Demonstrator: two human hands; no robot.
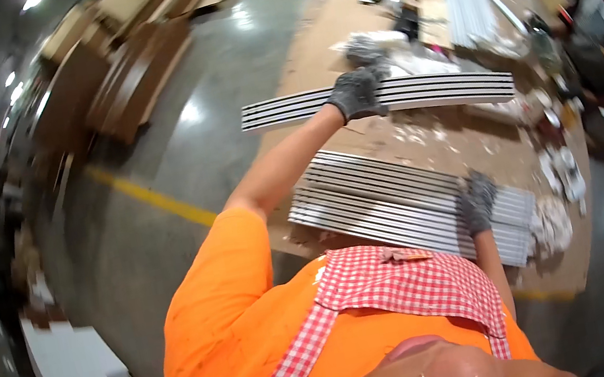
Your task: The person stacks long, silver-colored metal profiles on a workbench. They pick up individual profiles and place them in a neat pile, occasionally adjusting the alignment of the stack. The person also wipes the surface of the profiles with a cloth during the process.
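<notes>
My left hand, in a grey knitted glove, grips a long white strip with black lengthwise lines near its middle. The strip is held crosswise over the cardboard-covered table. Closer to my body lie similar black-and-white striped strips, side by side and touching. On their right part rests my gloved right hand, its fingers extended over the strips. The exact kind of these strips cannot be told. Just beyond my left hand is a grey fuzzy bundle, next to crumpled clear plastic wrap.
Bundles of white strips lie on the table's far part. White scraps and plastic wrap are along its right side. Brown boards stand at far left, past a yellow floor line. A white foam block sits at lower left.
</notes>
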